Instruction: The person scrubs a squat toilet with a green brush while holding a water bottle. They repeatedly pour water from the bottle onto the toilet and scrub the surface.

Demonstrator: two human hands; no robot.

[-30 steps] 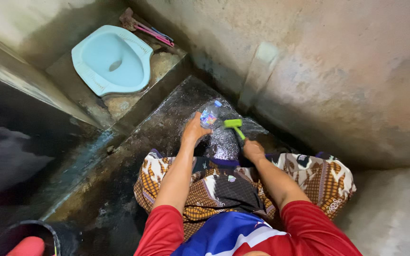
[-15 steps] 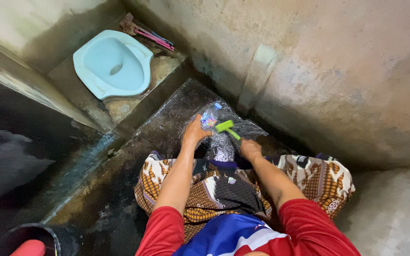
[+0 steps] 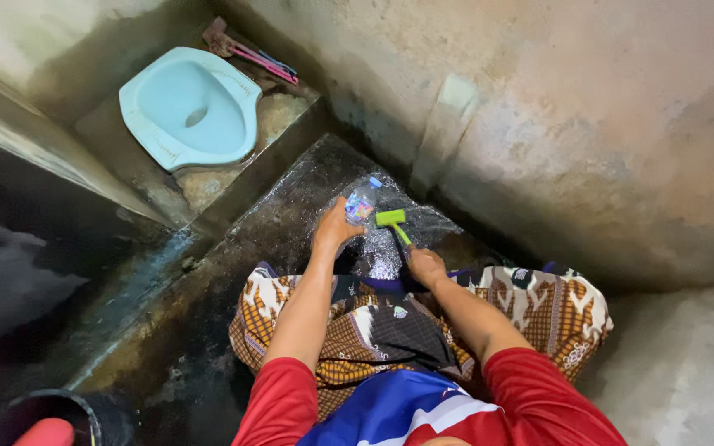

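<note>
On the wet floor (image 3: 291, 206), the right hand (image 3: 426, 266) grips a green brush (image 3: 391, 219), now closer to the small bottle (image 3: 361, 201) held in the left hand (image 3: 332, 231). What's in the bottle is unclear.

I am seeing a small clear plastic bottle (image 3: 363, 201) with a blue cap tilting over the wet floor. A green brush (image 3: 392, 220) is lying just beside it, head against the floor.

Home bathroom: pale blue squat toilet (image 3: 190, 107) on a raised step in the corner, stained concrete walls (image 3: 588, 124), wet dark floor (image 3: 291, 215), black bucket (image 3: 59, 417) at floor's near edge.
</note>
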